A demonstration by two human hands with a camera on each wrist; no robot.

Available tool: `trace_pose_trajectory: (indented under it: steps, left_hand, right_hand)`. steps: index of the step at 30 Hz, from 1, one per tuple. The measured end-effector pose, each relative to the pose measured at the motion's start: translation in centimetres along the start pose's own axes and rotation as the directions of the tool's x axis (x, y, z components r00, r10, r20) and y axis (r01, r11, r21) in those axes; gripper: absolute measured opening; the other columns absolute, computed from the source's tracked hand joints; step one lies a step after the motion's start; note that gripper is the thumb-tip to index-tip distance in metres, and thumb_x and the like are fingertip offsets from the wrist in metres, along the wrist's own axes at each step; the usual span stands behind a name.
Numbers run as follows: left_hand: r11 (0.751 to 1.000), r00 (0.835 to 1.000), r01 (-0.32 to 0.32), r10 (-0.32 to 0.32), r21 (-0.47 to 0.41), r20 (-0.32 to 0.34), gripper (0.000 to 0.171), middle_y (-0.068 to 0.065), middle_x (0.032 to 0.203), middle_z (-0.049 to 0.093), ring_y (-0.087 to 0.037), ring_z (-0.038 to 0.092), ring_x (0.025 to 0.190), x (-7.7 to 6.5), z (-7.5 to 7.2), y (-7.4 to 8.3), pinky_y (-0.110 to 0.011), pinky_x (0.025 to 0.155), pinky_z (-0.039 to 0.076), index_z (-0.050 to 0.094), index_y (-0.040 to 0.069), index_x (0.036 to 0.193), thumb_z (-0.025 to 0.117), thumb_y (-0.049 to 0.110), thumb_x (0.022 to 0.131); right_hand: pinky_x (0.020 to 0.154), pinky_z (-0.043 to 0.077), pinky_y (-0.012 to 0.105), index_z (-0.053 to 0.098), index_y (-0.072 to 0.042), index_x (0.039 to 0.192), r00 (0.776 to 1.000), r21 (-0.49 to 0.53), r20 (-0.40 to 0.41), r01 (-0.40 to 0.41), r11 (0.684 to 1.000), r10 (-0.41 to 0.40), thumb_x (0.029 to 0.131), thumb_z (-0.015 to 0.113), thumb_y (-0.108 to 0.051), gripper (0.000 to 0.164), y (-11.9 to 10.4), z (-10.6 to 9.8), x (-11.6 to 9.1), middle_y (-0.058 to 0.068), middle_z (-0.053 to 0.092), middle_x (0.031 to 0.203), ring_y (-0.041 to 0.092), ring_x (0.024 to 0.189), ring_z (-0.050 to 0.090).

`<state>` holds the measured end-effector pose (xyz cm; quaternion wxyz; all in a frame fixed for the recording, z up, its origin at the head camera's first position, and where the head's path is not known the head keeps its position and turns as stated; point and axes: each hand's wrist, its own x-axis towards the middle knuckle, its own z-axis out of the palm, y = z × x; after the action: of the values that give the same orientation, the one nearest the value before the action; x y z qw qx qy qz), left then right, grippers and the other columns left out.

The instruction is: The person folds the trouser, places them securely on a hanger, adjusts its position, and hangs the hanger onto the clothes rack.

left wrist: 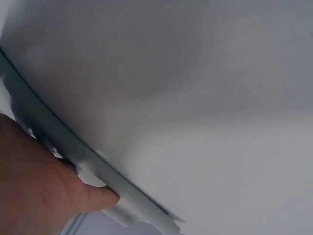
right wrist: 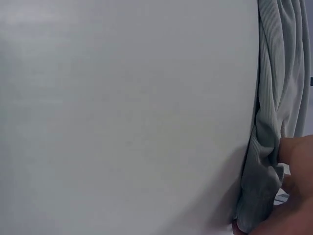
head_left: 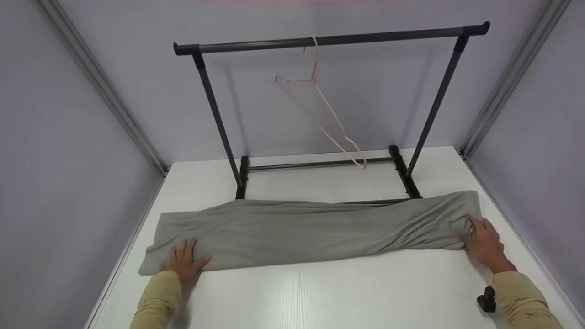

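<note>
In the head view, the right hand [head_left: 485, 241] pinches the right end of the grey cloth [head_left: 292, 235]. The left hand [head_left: 183, 261] lies on its left part, fingers apart. The cloth stretches across the white table [head_left: 292, 297], with wide room along its near edge and little room at each end. Its far edge covers some of the black rack [head_left: 256, 45], where a pink hanger [head_left: 330, 109] hangs.

We list a black rack [head_left: 347, 39], its front base partly hidden by grey cloth [head_left: 292, 235]; sleeves [head_left: 157, 297], cut off below; a small black object [head_left: 486, 300], unidentifiable.
</note>
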<state>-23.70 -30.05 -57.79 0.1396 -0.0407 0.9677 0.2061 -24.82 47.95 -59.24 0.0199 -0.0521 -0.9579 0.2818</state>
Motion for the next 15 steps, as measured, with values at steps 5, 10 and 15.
trace_pose_trajectory:
  steps: [5,10,15]
  left_hand:
    - [0.998,0.999,-0.034,0.034,-0.044,-0.002,0.081,-0.034,0.142,0.017,-0.057,0.011,0.127,-1.1,-0.7,0.1,-0.068,0.098,0.019,0.025,-0.009,0.138,0.059,0.045,0.088]
    - [0.998,0.999,-0.030,0.029,-0.046,-0.026,0.075,-0.032,0.138,0.024,-0.055,0.017,0.124,-1.9,-0.9,-0.4,-0.065,0.094,0.028,0.029,-0.010,0.132,0.060,0.043,0.088]
    - [0.999,1.000,-0.014,0.014,-0.034,-0.002,0.079,-0.035,0.132,0.030,-0.054,0.024,0.121,-2.4,-1.3,-0.7,-0.064,0.093,0.030,0.029,-0.010,0.131,0.064,0.043,0.085]
  right_hand:
    - [0.076,0.022,0.072,0.019,0.007,0.141,1.000,-0.056,0.009,-0.019,0.998,0.019,0.096,0.045,-0.038,0.069,0.2,-0.7,-1.2,0.041,0.010,0.137,0.063,0.119,0.015]
    - [0.078,0.018,0.074,0.011,0.004,0.144,0.996,-0.063,0.075,-0.043,0.997,0.047,0.095,0.038,-0.051,0.078,0.0,-1.3,-1.8,0.042,0.002,0.139,0.063,0.122,0.006]
    - [0.080,0.015,0.075,0.005,0.003,0.145,0.986,-0.078,0.151,-0.066,0.995,0.077,0.095,0.039,-0.051,0.081,-0.6,-1.8,-2.4,0.042,-0.003,0.139,0.063,0.122,0.001]
